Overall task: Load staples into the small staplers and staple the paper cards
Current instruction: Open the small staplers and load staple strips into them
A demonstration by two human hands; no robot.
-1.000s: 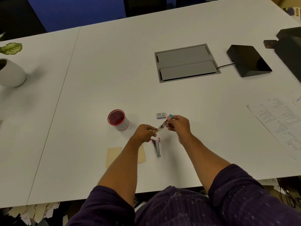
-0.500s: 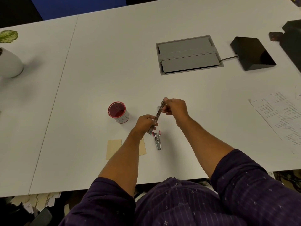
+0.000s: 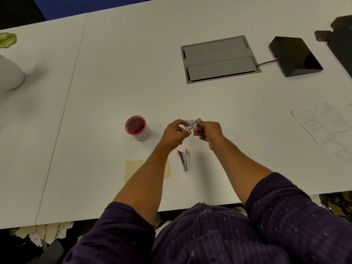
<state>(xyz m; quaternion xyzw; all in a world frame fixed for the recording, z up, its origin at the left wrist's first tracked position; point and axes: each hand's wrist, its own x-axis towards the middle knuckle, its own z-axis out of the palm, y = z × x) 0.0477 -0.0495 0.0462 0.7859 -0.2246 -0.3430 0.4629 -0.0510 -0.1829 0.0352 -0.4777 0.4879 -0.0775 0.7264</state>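
Both hands hold one small metal stapler above the table. My left hand pinches its near end and my right hand grips its far end. A second small stapler with red tips lies flat on the table just below the hands. Tan paper cards lie under my left forearm, partly hidden. The small staple box seen before is mostly hidden behind the hands.
A red-rimmed white cup stands left of the hands. A grey cable hatch and a black device sit farther back. Printed sheets lie at the right; a white plant pot stands far left.
The held stapler went from tilted steeply up to lying nearly level between the hands. My left hand rose toward my right hand, so the two are now closer together.
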